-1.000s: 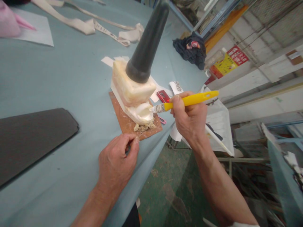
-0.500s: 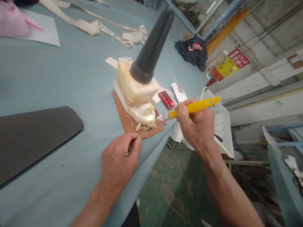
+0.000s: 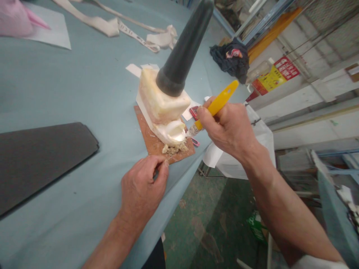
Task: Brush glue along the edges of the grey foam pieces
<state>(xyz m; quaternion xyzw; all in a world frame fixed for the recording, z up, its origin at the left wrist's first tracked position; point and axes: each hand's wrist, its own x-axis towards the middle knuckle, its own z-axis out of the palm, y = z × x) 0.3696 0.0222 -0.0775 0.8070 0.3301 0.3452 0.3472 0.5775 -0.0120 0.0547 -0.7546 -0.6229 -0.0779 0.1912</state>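
My right hand (image 3: pixel 228 129) is closed round a yellow-handled brush (image 3: pixel 215 104), its tip at the white glue pool at the foot of a cream glue-crusted container (image 3: pixel 161 101). A black cone (image 3: pixel 185 48) stands on top of that container. The container sits on a brown board (image 3: pixel 151 144) with crusty glue scraps at its near end. My left hand (image 3: pixel 143 186) rests on the blue table (image 3: pixel 70 101), thumb and forefinger pinched at the near edge of the board.
A dark grey sheet (image 3: pixel 39 157) lies at the left. Cream fabric strips (image 3: pixel 117 26) and white paper (image 3: pixel 53 33) lie at the back. A red phone (image 3: pixel 194 111) sits behind the brush. A dark cloth bundle (image 3: pixel 231 59) is near the table's far edge.
My right hand has swung the brush handle upward and moved left, bringing the tip to the glue beside the container. My left hand has stayed put.
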